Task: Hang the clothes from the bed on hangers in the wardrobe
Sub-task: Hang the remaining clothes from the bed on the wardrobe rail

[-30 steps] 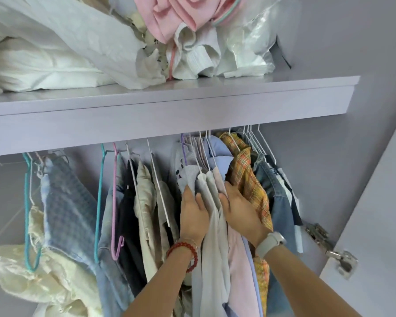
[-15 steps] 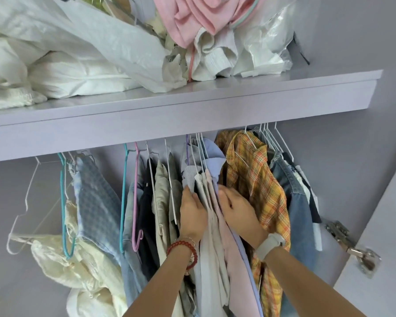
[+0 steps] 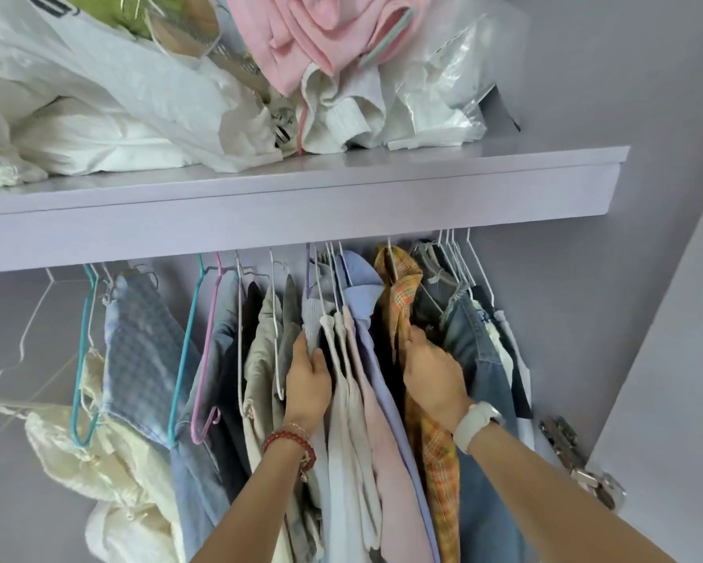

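Note:
Many garments hang on wire hangers under the lilac wardrobe shelf (image 3: 341, 205). My left hand (image 3: 307, 379), with a red bead bracelet, presses straight fingers against a pale grey garment (image 3: 312, 319) and holds the cream, pink and light blue shirts (image 3: 366, 400) beside it. My right hand (image 3: 435, 371), with a white watch, grips the bunched orange plaid shirt (image 3: 400, 294) and holds it to the right against denim items (image 3: 469, 347). A dark gap (image 3: 382, 339) shows between the two hands. The rail itself is hidden behind the shelf edge.
Empty hangers hang at the left: a white wire one (image 3: 16, 359), a teal one (image 3: 83, 351) and a teal and pink pair (image 3: 203, 351). Bags and folded clothes (image 3: 321, 54) fill the shelf top. The open door (image 3: 666, 359) and its hinge (image 3: 577, 453) stand at the right.
My right hand has moved right and bunched the orange plaid shirt aside, widening a gap beside the light blue shirt. My left hand stays on the pale garments. The camera tilted up.

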Motion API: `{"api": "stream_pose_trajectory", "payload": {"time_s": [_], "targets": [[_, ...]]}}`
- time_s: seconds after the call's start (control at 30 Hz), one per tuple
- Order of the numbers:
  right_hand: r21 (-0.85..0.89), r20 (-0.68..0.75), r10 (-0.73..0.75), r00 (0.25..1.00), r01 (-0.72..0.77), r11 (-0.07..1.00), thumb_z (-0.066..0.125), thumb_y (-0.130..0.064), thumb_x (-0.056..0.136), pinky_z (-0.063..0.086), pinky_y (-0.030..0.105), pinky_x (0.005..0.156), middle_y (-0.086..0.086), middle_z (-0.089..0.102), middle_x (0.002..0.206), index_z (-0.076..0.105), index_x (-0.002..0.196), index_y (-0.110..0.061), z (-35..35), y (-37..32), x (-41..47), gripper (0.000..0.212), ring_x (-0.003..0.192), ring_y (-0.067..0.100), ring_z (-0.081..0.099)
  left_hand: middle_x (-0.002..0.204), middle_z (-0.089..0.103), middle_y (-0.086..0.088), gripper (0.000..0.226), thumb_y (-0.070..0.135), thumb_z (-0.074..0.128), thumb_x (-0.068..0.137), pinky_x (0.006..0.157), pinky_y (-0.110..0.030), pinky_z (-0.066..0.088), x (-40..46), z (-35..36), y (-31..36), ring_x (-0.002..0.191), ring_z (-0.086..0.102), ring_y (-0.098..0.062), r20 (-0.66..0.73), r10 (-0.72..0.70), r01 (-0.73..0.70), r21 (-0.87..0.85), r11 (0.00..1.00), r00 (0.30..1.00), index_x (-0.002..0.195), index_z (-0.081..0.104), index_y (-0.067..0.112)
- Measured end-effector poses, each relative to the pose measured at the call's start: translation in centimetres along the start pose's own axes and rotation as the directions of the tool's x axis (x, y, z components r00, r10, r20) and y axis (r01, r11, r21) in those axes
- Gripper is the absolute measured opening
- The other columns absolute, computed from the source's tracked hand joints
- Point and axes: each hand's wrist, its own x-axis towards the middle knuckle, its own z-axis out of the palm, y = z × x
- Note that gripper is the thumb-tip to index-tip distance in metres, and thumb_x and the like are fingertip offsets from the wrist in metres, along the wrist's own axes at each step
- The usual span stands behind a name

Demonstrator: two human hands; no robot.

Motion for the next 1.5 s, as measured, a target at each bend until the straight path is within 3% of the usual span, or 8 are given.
{"api": "stream_pose_trajectory", "payload": {"time_s": [0.23,0.43,0.7,0.83,0.93,1.17,1.33,1.5], "targets": [[0.274,0.047,-0.059,0.997,0.044,0.961,0.032,-0.031,0.097,0.046,0.034,0.078,0.009,0.059,0.11,0.045,0.121,-0.012,0.0,-3.0,-0.7,0.033,0.101,0.031,0.057,0.143,0.04,-0.002,0.049,0.015,0.036,0.099,0.093,-0.016,0.026,0.0,-0.5,0.6,0.121,0.041,-0.012,0.025,-0.005,0.005,0.023,1.0,1.0,0.146,0.022,0.018],[0.174,0.149,0.0,0.989,-0.026,0.984,0.03,-0.026,0.098,0.042,0.037,0.074,0.018,0.061,0.112,0.027,0.136,-0.007,-0.5,-3.9,0.4,0.043,0.1,0.039,0.057,0.127,0.051,-0.01,0.048,0.012,0.031,0.1,0.08,-0.013,0.028,0.3,0.6,1.0,0.083,0.042,-0.001,0.004,-0.013,0.013,0.04,0.999,1.0,0.147,0.021,0.016],[0.23,0.052,0.078,0.996,-0.088,0.969,0.029,-0.02,0.098,0.039,0.035,0.069,0.022,0.062,0.105,0.035,0.131,-0.004,0.1,-3.7,-0.2,0.037,0.098,0.04,0.057,0.134,0.044,-0.005,0.049,0.006,0.032,0.097,0.102,-0.029,0.036,1.1,1.0,0.3,0.115,0.049,-0.021,-0.122,0.037,-0.036,0.013,0.999,0.992,0.143,0.026,0.022],[0.256,0.052,0.091,0.995,-0.101,0.961,0.032,-0.036,0.097,0.044,0.04,0.081,0.02,0.062,0.111,0.044,0.124,-0.009,-0.1,-3.4,0.2,0.04,0.102,0.039,0.056,0.154,0.016,-0.005,0.037,0.024,0.043,0.096,0.106,-0.023,0.019,1.8,0.8,0.6,0.14,0.02,-0.018,-0.022,0.092,-0.087,0.173,0.981,0.995,0.133,0.045,0.017],[0.235,0.089,0.072,0.993,-0.091,0.968,0.032,-0.032,0.098,0.042,0.039,0.079,0.022,0.059,0.114,0.038,0.13,-0.007,0.0,-3.0,0.7,0.041,0.105,0.04,0.054,0.155,0.009,-0.005,0.048,0.038,0.047,0.094,0.109,-0.027,0.02,2.0,0.9,0.8,0.142,0.012,-0.016,0.036,0.134,-0.139,0.306,0.942,0.99,0.136,0.043,0.015],[0.261,0.11,0.003,0.994,-0.032,0.965,0.03,-0.022,0.099,0.041,0.037,0.076,0.023,0.06,0.112,0.032,0.136,-0.006,-0.2,-2.4,0.9,0.04,0.105,0.04,0.054,0.153,0.01,-0.015,0.033,0.015,0.039,0.098,0.093,-0.014,0.025,2.6,0.8,1.9,0.137,0.026,-0.024,0.177,0.144,-0.196,0.323,0.926,0.974,0.125,0.047,-0.003],[0.338,0.131,-0.039,0.991,-0.008,0.941,0.035,-0.021,0.098,0.041,0.038,0.073,0.022,0.06,0.095,0.05,0.104,-0.002,0.1,-2.4,1.4,0.025,0.091,0.038,0.056,0.147,0.025,-0.018,0.028,0.011,0.042,0.096,0.1,-0.014,0.027,3.2,-0.4,1.3,0.131,0.036,-0.025,0.214,0.134,-0.201,0.334,0.921,0.968,0.117,0.056,-0.001],[0.528,0.149,0.045,0.988,-0.118,0.841,0.039,-0.028,0.096,0.043,0.036,0.078,0.009,0.056,0.083,0.061,0.102,-0.011,1.2,-1.5,1.8,0.028,0.079,0.022,0.05,0.155,-0.003,-0.01,0.038,0.015,0.042,0.097,0.09,-0.017,0.03,2.4,-0.5,2.1,0.128,0.038,-0.027,0.105,0.144,-0.173,0.363,0.915,0.984,0.135,0.043,0.008]]}}
